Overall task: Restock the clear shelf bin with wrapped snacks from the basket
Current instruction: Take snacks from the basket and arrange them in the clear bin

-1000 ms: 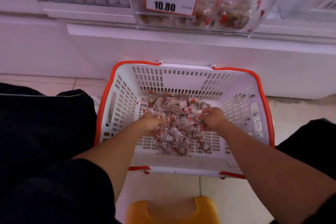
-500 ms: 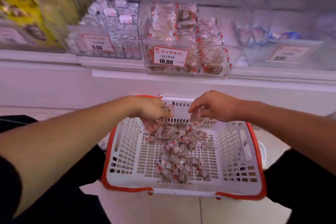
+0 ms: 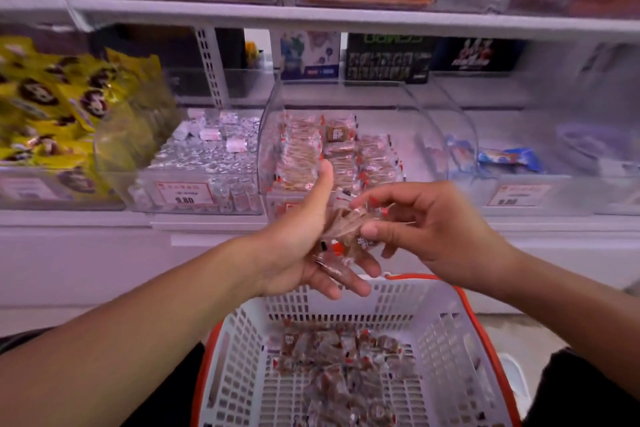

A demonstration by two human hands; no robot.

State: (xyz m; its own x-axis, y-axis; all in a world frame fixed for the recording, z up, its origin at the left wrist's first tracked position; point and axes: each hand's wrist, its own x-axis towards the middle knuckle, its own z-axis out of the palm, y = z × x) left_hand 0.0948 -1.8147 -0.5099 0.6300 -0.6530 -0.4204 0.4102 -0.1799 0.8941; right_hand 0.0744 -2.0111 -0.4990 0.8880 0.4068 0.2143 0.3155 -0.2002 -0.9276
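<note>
Two hands are meeting above the far rim of the basket [image 3: 460, 333], both sharing one bunch of wrapped snacks [image 3: 349, 230]. The left hand [image 3: 308, 246] is lying palm up with its thumb pointing upward and its fingers curling under the bunch, cradling it. The right hand [image 3: 426, 229] is facing it from the right, its thumb and fingertips pinching the same bunch from that side. How many packets are making up the bunch cannot be counted, since the wrappers are overlapping and blurring together.

Directly beyond the hands, one clear shelf bin [image 3: 273, 121] is sitting on the shelf, holding three rough columns of the same brown snacks in red-edged wrappers; the left thumb is overlapping its front in the view. Below and nearer than the hands, one white basket with an orange rim is holding a loose pile of snacks [image 3: 343, 371], too many and too jumbled to count.

To the left of the left hand, one bin of silvery packets [image 3: 207, 156] is carrying a price tag [image 3: 183, 192], and yellow bags [image 3: 55, 107] are piling up farther left. To the right of the right hand, one blue packet [image 3: 509, 158] is lying in another clear bin.
</note>
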